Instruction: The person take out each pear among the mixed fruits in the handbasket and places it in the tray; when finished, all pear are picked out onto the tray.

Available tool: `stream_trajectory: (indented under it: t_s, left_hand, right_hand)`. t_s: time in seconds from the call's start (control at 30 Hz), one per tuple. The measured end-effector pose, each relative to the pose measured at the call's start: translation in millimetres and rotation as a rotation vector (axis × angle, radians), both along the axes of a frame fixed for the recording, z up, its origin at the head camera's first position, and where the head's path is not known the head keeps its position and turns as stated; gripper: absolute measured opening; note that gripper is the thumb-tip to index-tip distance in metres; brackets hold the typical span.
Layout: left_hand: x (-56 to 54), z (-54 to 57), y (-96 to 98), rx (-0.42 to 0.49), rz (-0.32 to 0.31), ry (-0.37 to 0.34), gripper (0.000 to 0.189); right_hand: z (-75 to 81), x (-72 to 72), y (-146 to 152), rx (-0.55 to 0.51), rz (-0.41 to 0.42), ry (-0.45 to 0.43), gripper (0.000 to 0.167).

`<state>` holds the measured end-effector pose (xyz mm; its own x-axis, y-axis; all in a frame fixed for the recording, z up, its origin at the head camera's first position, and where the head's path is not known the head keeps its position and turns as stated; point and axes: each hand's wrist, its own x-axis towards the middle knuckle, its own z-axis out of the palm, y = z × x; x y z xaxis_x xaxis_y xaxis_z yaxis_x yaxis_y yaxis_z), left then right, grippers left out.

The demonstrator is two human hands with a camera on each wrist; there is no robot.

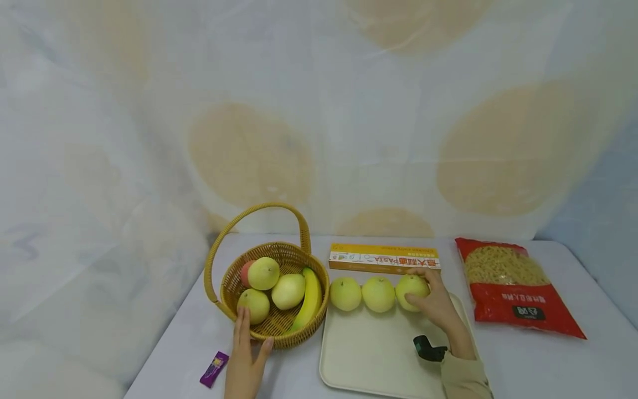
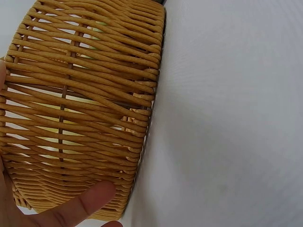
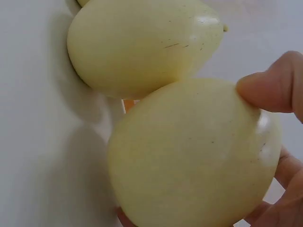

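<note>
My right hand (image 1: 435, 299) grips a pale yellow-green pear (image 1: 411, 290) at the back right of a cream tray (image 1: 379, 354). In the right wrist view, the thumb presses the top of this pear (image 3: 194, 156) while the fingers curl beneath. Two similar pears, a middle one (image 1: 378, 294) and a left one (image 1: 345, 293), line up beside it. My left hand (image 1: 244, 354) rests on the near rim of a wicker basket (image 1: 286, 341), fingers straight. Its thumb (image 2: 94, 198) lies along the woven side. Inside are several pale fruits, a banana (image 1: 311, 299) and a partly hidden reddish fruit (image 1: 245, 274).
Behind the tray lies a pasta box (image 1: 384, 258). A red bag of pasta (image 1: 518, 293) is on the right. A small purple packet (image 1: 214, 369) lies left of my left hand. The basket's tall handle (image 1: 269, 205) arches upward. A patterned cloth (image 1: 319, 111) hangs behind the table.
</note>
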<state>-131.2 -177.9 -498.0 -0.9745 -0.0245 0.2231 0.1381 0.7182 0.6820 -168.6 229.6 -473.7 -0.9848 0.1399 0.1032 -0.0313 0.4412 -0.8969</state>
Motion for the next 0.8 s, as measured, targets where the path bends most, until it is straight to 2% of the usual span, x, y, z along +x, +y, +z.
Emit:
stream_trajectory:
  t_s: [0.2,0.3,0.4,0.47,0.6,0.7,0.8]
  left_hand:
    - [0.1,-1.0,-0.3,-0.001,0.001,-0.01,0.081]
    - [-0.4,-1.2,-0.6,0.007,-0.001,-0.024,0.081]
    - [-0.2,-1.3,-1.2,0.01,-0.002,-0.032,0.082]
    - [0.1,-1.2,-1.3,0.004,-0.004,-0.034,0.082]
    - [0.0,-1.7,-1.2,0.002,-0.003,-0.02,0.081]
    - [-0.4,-2.4,-0.7,0.005,-0.002,0.004,0.081]
    - [-0.3,-2.1,-0.2,-0.003,-0.006,0.02,0.08]
  right_hand:
    - [4.3,3.5,1.7,-0.004,0.043,-0.012,0.044]
    - [7.5,4.7,2.4,0.006,0.061,-0.016,0.048]
    - [13.5,5.0,0.3,0.021,0.058,0.017,0.054]
    - [18.5,4.3,-3.2,0.041,0.037,0.076,0.055]
    - [28.5,0.4,-16.2,0.05,0.002,0.278,0.055]
    - [33.8,-3.5,-32.3,0.031,0.027,0.41,0.055]
    - [35.2,-8.0,-51.9,0.032,0.087,0.455,0.056]
